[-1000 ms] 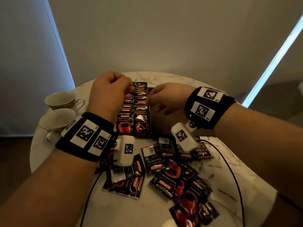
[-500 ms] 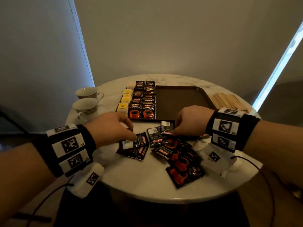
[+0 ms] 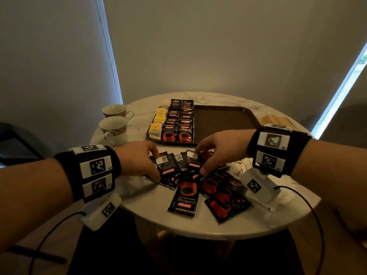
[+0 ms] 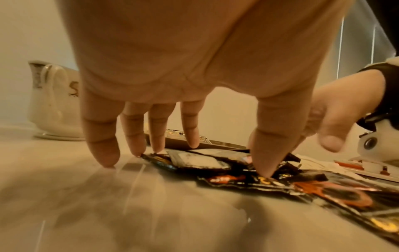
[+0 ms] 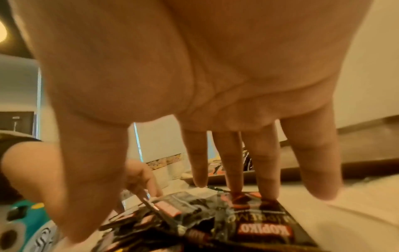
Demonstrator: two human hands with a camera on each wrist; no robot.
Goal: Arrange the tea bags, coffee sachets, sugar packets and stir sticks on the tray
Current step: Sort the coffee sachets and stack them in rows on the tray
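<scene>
A brown tray [image 3: 222, 120] at the table's back holds a column of yellow tea bags [image 3: 158, 121] and two columns of black coffee sachets [image 3: 178, 124] on its left side. Loose coffee sachets [image 3: 218, 191] lie heaped on the table in front of it. My left hand [image 3: 155, 165] is spread over the heap's left end, its thumb [image 4: 265, 163] pressing a sachet [image 4: 244, 182] and its fingertips touching the heap's edge and the table. My right hand [image 3: 200, 160] reaches down with straight fingers [image 5: 233, 170] onto another sachet [image 5: 259, 226]. Neither hand has lifted anything.
Wooden stir sticks [image 3: 278, 121] lie right of the tray. White paper packets [image 3: 241, 168] sit under my right wrist. Two teacups [image 3: 114, 128] stand at the table's left. The round table's edge [image 3: 198, 233] is close in front.
Both hands have drawn back from the tray's sachet rows to the loose heap and settled onto sachets there. The head view has pulled back from the table.
</scene>
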